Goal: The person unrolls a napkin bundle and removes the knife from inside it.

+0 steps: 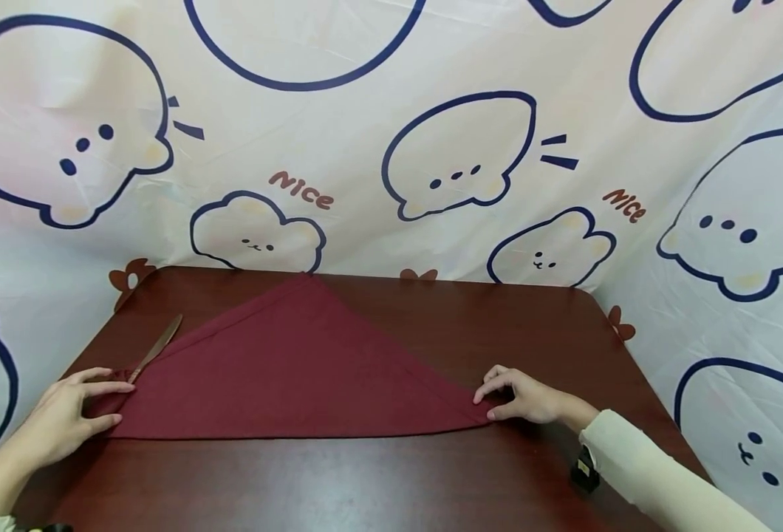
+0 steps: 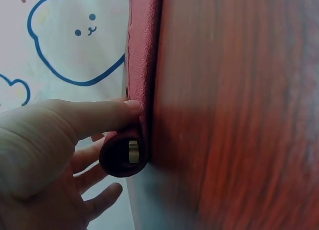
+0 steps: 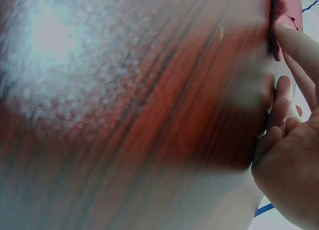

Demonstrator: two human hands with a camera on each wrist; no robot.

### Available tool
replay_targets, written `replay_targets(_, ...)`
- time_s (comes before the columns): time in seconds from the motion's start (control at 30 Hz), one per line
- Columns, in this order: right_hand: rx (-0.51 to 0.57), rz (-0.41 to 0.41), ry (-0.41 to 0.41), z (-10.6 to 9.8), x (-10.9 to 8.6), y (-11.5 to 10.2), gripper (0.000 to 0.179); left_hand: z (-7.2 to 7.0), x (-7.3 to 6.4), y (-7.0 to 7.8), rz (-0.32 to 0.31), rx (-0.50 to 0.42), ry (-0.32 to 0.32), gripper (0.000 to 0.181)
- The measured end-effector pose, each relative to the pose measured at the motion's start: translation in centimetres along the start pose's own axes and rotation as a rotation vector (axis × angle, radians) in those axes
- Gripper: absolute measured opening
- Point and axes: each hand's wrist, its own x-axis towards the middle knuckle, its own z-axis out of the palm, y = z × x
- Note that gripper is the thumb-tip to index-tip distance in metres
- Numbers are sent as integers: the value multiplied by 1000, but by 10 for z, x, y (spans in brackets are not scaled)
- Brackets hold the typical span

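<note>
A dark red cloth napkin (image 1: 298, 362) lies folded in a large triangle, its long straight edge toward me and its peak at the far table edge. At its left corner lies a table knife (image 1: 159, 345), blade pointing away to the upper right. My left hand (image 1: 59, 421) holds that corner, thumb on the near side and fingers by the knife's lower end. In the left wrist view the cloth curls into a loop, with a gold-coloured end (image 2: 133, 151) showing inside. My right hand (image 1: 527, 395) pinches the right corner between thumb and fingers.
The dark brown wooden table (image 1: 298, 488) reflects light in front of the cloth. A white curtain (image 1: 358, 148) printed with cartoon bears hangs behind it and at both sides. A black device (image 1: 585, 469) sits at my right wrist.
</note>
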Motion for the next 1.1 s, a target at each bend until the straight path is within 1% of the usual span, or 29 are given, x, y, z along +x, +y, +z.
replay_targets(0.13,1,7,1,0,-2,2,22,0,0,2,-2,28,-3,39)
replay_targets(0.27,5,19,-2,-1,-4,2,22,2,2,3,-9,47,-38,38)
replay_targets(0.37,11,21,-2,-1,-5,2,21,2,3,2,-15,40,-68,38)
replay_targets(0.57,-2,-2,-2,1,-2,1,22,-1,1,-6,-47,31,-82,38)
replay_targets(0.7,-11,10,9,-1,-3,1,22,-2,3,-9,-70,9,-126,36)
replay_targets(0.8,-18,20,13,-2,-3,0,21,-4,5,-10,-83,3,-145,35)
replay_targets(1.1,-2,19,-1,-1,-2,-1,22,-8,2,-10,-103,6,-151,35)
